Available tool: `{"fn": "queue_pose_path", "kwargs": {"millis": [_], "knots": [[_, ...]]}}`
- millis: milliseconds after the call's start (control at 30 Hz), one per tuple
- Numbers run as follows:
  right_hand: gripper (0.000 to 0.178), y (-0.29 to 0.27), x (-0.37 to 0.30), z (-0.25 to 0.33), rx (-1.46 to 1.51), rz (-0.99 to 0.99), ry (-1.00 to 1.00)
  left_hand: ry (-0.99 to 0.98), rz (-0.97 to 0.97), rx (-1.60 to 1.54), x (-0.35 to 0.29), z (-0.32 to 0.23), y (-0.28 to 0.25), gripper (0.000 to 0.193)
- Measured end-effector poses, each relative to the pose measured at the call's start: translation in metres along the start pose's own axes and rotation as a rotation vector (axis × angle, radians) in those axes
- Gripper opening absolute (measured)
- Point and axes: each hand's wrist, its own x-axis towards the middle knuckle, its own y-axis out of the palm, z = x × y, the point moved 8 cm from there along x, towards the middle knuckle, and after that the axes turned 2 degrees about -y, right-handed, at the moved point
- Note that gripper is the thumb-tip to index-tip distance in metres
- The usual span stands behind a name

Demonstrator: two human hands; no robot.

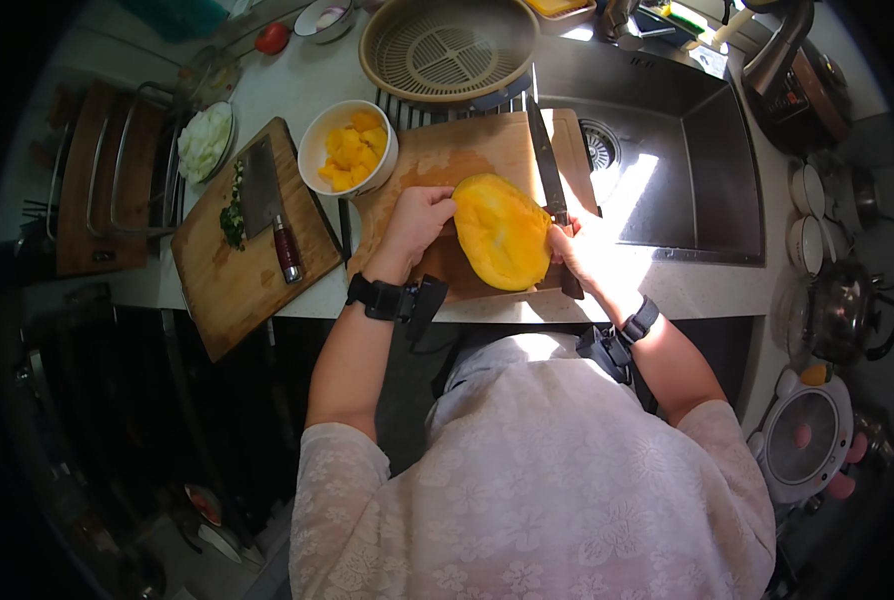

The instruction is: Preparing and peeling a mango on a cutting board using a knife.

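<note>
A large piece of yellow mango (502,235) is held cut side up between my two hands, above a wooden cutting board (447,140). My left hand (422,222) pinches its left edge between thumb and fingers. On the opposite edge, the thumb and fingers of my right hand (589,252) grip the fruit. A long knife (545,155) lies along the right side of the board, its blade pointing away from me and its dark handle partly covered by my right hand. Just beyond my left hand, a white bowl (309,150) contains yellow mango chunks.
At left, a second board (237,305) bears a cleaver (260,185) and chopped greens (232,220). Behind it is a plate of pale cut vegetable (205,140). A brown colander (447,55) stands at the back, beside a steel sink (657,110). A tomato (272,39) sits far left.
</note>
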Motion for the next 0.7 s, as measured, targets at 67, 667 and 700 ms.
{"fn": "queue_pose_path", "kwargs": {"millis": [67, 667, 700], "knots": [[0.039, 0.000, -0.002, 0.004, 0.018, -0.021, -0.016, -0.027, -0.015, -0.019, -0.005, 0.001, -0.002, 0.025], [0.030, -0.031, -0.028, 0.035, -0.559, -0.190, -0.530, 0.030, -0.200, -0.168, -0.057, 0.027, -0.028, 0.036], [0.030, -0.033, -0.029, 0.034, -0.561, -0.191, -0.536, 0.023, -0.205, -0.100, -0.062, 0.028, -0.027, 0.036]]}}
